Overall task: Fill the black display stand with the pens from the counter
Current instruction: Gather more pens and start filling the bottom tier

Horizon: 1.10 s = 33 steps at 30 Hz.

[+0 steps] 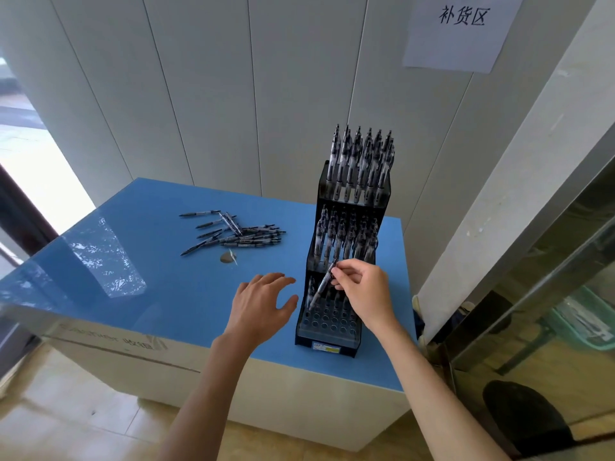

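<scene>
From the head camera, the black display stand [346, 247] sits on the right part of the blue counter [159, 294], its top and middle tiers packed with upright pens and its bottom tier mostly bare holes. The right hand [364, 294] hovers over that bottom tier, thumb and fingertips pinching the upper end of one pen [322, 285]; the pen slants down and left from the fingers, its tip at or just inside a hole near the tier's left edge, though which is hard to tell. The left hand [261, 306] hangs just left of the stand, fingers spread and relaxed, holding nothing. A loose pile of pens [238, 233] lies on the counter farther back and left, well apart from both hands.
</scene>
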Motion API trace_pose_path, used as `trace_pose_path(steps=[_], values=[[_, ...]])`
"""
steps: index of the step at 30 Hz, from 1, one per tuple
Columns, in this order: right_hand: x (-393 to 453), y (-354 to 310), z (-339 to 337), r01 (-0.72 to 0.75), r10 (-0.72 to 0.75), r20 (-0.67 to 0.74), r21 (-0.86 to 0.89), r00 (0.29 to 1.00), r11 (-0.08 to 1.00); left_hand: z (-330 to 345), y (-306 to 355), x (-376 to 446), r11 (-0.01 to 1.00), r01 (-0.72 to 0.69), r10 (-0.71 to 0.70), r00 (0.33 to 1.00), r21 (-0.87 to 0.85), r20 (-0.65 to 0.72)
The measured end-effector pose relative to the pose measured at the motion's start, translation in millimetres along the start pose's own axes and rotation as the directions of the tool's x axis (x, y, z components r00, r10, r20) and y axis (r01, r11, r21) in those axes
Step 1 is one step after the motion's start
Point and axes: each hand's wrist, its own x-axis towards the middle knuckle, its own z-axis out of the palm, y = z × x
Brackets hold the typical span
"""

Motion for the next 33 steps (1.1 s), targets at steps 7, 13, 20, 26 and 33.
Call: trace_pose_path(steps=[7,13,20,26,33], values=[[1.0,9.1,9.3,0.164,-0.164,0.023,-0.259,0.986,0.952,-10.6,-10.2,1.9,0.998,0.042,-0.040,0.999,0.057,-0.028],[-3.0,18.1,15.0,0.176,-0.159,0.079,-0.309,0.984,0.935,-14.0,-8.3,2.1,0.998,0.060,-0.059,0.997,0.015,-0.045],[-8.0,29.8,19.9,0.122,-0.068,0.154,-0.371,0.986,0.920,-14.0,-7.6,1.7,0.997,0.077,-0.078,0.996,-0.025,-0.043],[-9.6,33.0,21.9,0.097,-0.021,0.199,-0.381,0.980,0.920,-15.7,-2.5,-0.3,0.995,0.095,-0.096,0.994,-0.027,-0.049],[-1.9,11.5,11.4,0.120,-0.069,0.191,-0.268,0.979,0.956,-26.8,-6.8,-6.3,0.987,0.163,-0.162,0.984,0.012,-0.078]])
